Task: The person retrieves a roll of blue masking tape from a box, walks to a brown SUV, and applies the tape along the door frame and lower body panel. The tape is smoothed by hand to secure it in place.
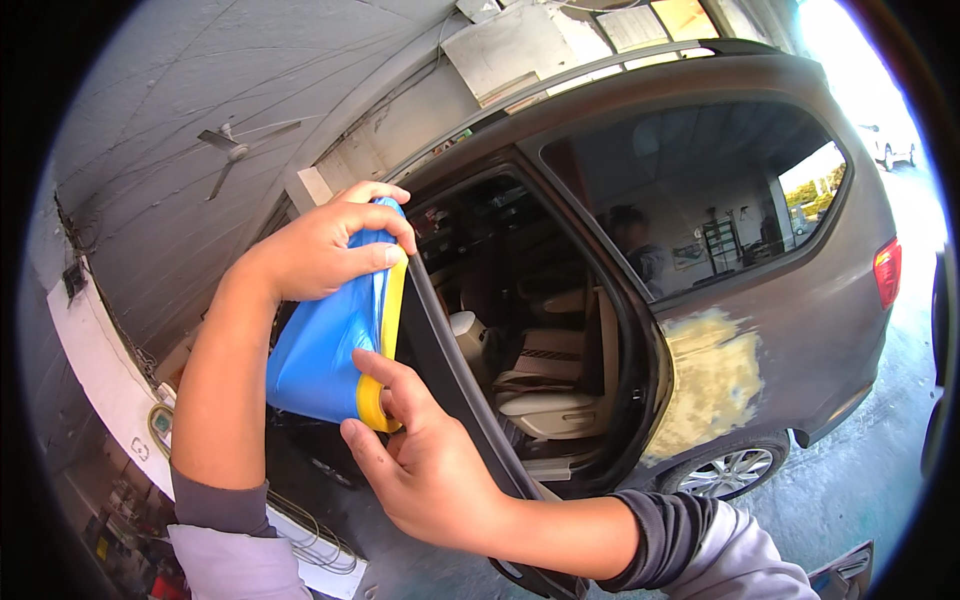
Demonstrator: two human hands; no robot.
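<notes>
A roll of blue masking film (325, 350) with a yellow tape edge is held up in front of the car's open side door. Above, my left hand (325, 245) pinches the film's upper end between thumb and fingers. Lower down, my right hand (430, 465) grips the yellow tape roll (371, 404) at the film's bottom corner, with fingers inside its ring and the thumb beneath. Between the two hands a yellow strip runs taut along the film's right side. Part of the film's top is hidden by my left fingers.
A brown car (790, 270) stands close on the right, with a sanded, yellowish filler patch (705, 380) above its rear wheel (725, 475). Its open doorway shows a beige seat (550, 410). Overhead is a ceiling fan (235, 150); cables (325, 555) lie at lower left.
</notes>
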